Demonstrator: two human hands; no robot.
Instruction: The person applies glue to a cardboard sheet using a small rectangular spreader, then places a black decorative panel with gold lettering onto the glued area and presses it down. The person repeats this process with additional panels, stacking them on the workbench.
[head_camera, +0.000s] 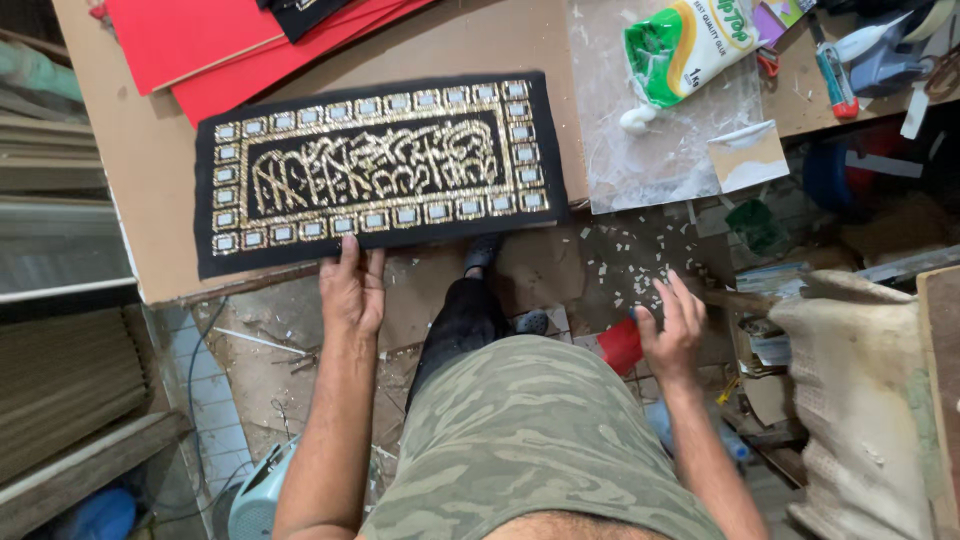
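Left hand (352, 290) flat, fingers pressing near edge of black rectangular fabric panel with gold embroidery and mirror tiles (380, 170), steadying it on brown board desk (150, 160). Right hand (672, 328) open, grasping nothing, reaching low beside red plastic object (620, 345). White-green glue pouch (685, 45) lies beyond.

The left hand (352, 290) touches the near edge of the black rectangular cloth panel with gold embroidery (380, 170), which lies on the brown board table (150, 180). Beyond it lie red flat sheets (220, 45). The right hand (672, 330) hangs off the table, just beside a red cylindrical object (620, 347). Far beyond that hand lies a white-and-green plastic glue pouch (685, 45).
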